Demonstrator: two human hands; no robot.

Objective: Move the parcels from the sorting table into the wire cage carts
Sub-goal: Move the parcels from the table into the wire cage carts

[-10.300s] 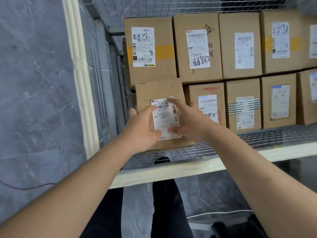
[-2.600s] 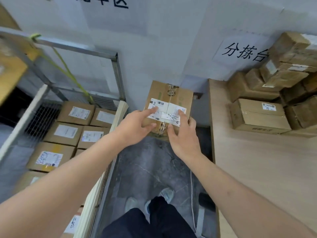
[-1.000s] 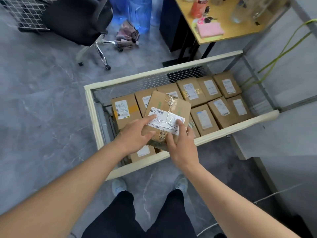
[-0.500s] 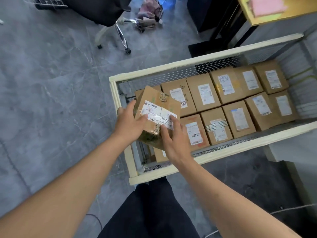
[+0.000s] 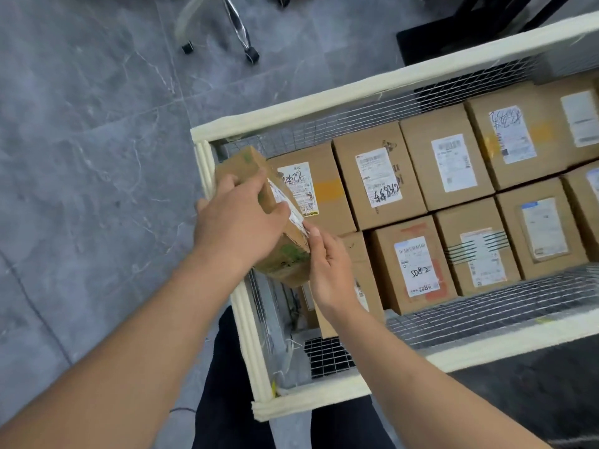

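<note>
Parcel, a brown cardboard box with a white shipping label, is tilted steeply on edge above the near left corner of the wire cage cart, held between both hands. Left hand wraps over the box's upper left side, its fingers curled across the top edge and onto the label. Right hand sits just right of the box at its lower end, thumb and fingers against the labelled face; how firmly it pinches cannot be told. Directly below the hands is a gap in the cart where the wire floor shows. To the right of the hands, other parcels lie packed in two rows, labels up, touching one another. One more box lies partly hidden under the right hand. Beyond the left hand, on the grey floor, stand the wheeled legs of a chair.
</note>
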